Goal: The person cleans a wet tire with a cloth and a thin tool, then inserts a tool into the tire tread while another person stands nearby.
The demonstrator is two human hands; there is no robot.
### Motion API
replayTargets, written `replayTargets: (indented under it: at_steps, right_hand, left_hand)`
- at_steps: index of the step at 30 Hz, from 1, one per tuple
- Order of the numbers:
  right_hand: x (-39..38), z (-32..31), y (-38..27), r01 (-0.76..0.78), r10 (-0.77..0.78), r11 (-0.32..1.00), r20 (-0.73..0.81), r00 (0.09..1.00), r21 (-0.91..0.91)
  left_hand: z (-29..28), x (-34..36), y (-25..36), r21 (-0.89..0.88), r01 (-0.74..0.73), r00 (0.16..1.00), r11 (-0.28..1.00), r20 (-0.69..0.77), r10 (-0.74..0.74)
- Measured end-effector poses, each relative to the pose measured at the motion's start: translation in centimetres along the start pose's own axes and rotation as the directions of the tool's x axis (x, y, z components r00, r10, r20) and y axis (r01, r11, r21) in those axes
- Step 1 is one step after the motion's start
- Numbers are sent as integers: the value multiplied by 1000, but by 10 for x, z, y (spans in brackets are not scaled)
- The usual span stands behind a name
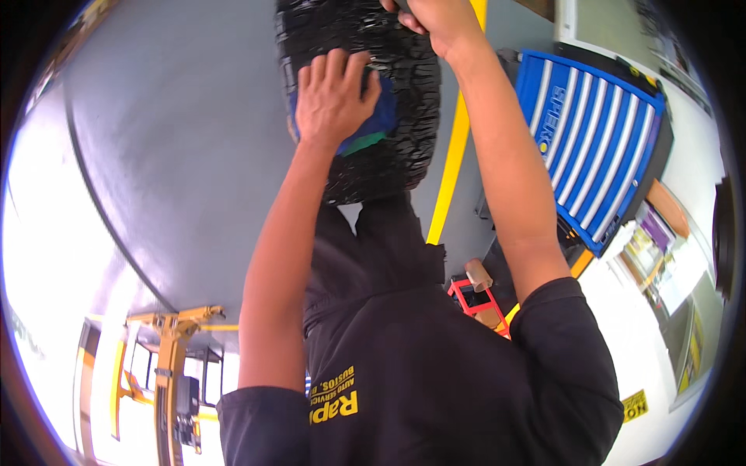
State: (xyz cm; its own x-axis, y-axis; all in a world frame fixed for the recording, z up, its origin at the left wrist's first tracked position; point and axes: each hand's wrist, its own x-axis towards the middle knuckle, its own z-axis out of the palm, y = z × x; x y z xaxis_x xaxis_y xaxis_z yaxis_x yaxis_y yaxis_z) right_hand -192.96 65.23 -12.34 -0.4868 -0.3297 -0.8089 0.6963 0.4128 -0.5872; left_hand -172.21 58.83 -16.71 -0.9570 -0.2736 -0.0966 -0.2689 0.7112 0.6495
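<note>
A black tire [420, 101] with a chunky tread stands in front of my legs, its far end cut off by the upper edge of the picture. A blue label [382, 116] with a green strip [364, 143] lies on the tread. My left hand [332, 101] rests flat over that label, fingers spread, holding nothing. At the top edge, my right hand [439, 23] is closed around a dark object [403, 5] just above the tread. Most of that object is hidden by the fingers and the picture's edge, so its kind cannot be made out.
A blue tool cabinet [587, 147] with silver drawer edges stands to my right. Between it and the tire runs a yellow floor line [453, 167] on the grey floor [179, 140]. A red frame [466, 299] is near my right side; a yellow lift post [169, 365] appears lower left.
</note>
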Motion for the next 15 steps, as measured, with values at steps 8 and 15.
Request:
replayTargets:
  at_steps: [8, 15]
  right_hand:
    - [-38, -71, 95, 12, -430, 514, -245, 869, -858]
    - [-31, -44, 65, -48, -376, 344, -184, 908, -938]
  left_hand:
    - [1, -1, 21, 82, 6, 996, 997, 86, -13]
    - [6, 6, 39, 109, 21, 996, 994, 87, -30]
